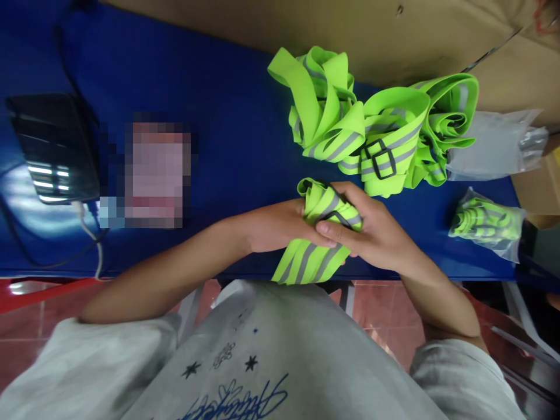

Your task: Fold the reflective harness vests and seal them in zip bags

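Both hands meet around a folded neon-green strap bundle [326, 204] with grey reflective stripes, just above the table's near edge. My left hand [291, 224] grips it from the left, its fingers partly hidden by the bundle. On the other side, my right hand [371, 227] wraps round it with the thumb lying across the front. A flat striped length hangs below the hands past the edge. Beyond them lies a loose heap of green straps [326, 111], with a black buckle [384, 163] on its near side.
On the blue table [236, 134], a black phone [55, 146] with cables lies at the left, beside a blurred-out object [155, 175]. At the right are clear plastic bags [485, 146] and a bagged green strap roll [487, 224]. Cardboard [538, 181] borders the table's right side.
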{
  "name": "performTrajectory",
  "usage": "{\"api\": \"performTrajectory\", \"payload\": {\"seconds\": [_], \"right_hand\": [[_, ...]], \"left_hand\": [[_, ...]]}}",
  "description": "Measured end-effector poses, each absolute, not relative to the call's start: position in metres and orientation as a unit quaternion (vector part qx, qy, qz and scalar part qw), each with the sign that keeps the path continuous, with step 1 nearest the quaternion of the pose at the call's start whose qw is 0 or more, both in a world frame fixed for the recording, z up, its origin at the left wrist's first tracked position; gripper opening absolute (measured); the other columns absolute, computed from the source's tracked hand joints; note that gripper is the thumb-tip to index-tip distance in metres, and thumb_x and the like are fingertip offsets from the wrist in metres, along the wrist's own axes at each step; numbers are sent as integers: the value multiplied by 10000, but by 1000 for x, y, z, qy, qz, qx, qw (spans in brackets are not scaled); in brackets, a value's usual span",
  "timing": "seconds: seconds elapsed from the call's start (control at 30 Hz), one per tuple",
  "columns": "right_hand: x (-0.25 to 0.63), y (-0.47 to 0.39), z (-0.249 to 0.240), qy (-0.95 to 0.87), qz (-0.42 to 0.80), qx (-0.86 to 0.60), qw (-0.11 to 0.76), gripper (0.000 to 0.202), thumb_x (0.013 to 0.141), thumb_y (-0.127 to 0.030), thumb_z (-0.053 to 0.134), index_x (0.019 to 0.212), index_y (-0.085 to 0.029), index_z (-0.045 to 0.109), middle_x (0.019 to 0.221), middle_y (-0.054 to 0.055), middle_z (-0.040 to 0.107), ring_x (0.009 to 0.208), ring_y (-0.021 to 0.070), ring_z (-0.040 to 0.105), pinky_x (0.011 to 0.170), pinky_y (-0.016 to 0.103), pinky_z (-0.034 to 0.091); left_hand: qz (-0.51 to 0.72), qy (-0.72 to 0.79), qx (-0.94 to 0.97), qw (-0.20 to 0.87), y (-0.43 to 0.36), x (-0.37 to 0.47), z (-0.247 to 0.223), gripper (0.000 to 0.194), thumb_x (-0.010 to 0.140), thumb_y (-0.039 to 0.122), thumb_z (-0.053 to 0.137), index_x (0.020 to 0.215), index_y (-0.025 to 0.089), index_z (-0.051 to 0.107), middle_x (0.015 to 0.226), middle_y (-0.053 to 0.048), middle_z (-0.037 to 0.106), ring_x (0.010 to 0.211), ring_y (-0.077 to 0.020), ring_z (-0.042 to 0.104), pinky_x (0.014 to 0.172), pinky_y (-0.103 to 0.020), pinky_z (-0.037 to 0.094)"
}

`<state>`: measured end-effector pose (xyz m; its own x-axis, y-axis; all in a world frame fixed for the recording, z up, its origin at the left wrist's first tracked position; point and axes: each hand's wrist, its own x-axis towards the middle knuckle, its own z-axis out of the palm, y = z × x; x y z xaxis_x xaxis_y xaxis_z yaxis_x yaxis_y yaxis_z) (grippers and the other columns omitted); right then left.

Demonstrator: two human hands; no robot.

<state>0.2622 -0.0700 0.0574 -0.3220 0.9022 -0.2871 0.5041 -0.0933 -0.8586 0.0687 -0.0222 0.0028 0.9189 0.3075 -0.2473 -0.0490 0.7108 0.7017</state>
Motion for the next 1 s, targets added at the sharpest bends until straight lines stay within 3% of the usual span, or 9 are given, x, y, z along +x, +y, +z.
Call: {"api": "performTrajectory", "payload": {"seconds": [0.17,0.27,0.4,0.53,0.63,0.83,1.0], "right_hand": [[272,-67,67,-672,427,-565,217,397,893,-460,790,1230,-280,682,1078,8,740,885,199,705,722,307,591],[280,-58,74,-663,450,-559,212,366,825,-469,856,1118,-277,752,998,-9,748,872,203,704,710,306,597],[290,-42,78,-602,532,-550,227,357,775,-515,880,1026,-275,800,962,-13,771,902,231,735,756,361,641],[297,-32,72,-520,610,-544,248,477,722,-525,912,1125,-306,781,968,-15,776,899,240,758,775,413,664],[302,-30,64,-476,648,-553,216,432,742,-511,902,1098,-298,784,1015,5,791,888,245,768,771,405,666],[303,-33,51,-364,766,-512,138,488,774,-511,880,1142,-205,781,935,49,802,837,215,772,725,321,648],[298,-38,45,-427,720,-523,159,392,838,-507,831,1131,-248,796,1027,37,803,964,220,771,822,336,655]], "left_hand": [[73,128,367,918,-28,75,2,314,839,305,857,1117,180,780,1151,-101,797,1132,-250,749,1049,-415,581],[98,118,461,874,-31,78,2,388,847,335,848,1195,189,755,1232,-100,776,1214,-268,715,1090,-442,560],[182,190,530,806,-41,84,-4,460,789,368,886,1193,200,745,1189,-74,784,1305,-297,656,1144,-456,512],[185,202,511,815,-54,87,-4,342,856,425,820,1093,187,756,1165,-75,791,1185,-274,711,1074,-421,550],[195,223,531,794,-57,86,-2,329,892,432,779,1095,176,746,1154,-75,794,1117,-253,725,1034,-396,561],[217,219,586,749,-53,83,-1,288,935,376,737,1137,172,721,1196,-75,769,1194,-248,682,1100,-380,505],[211,235,560,766,-47,81,2,298,901,366,771,1112,165,709,1132,-71,757,1074,-226,688,1010,-370,530]]}}
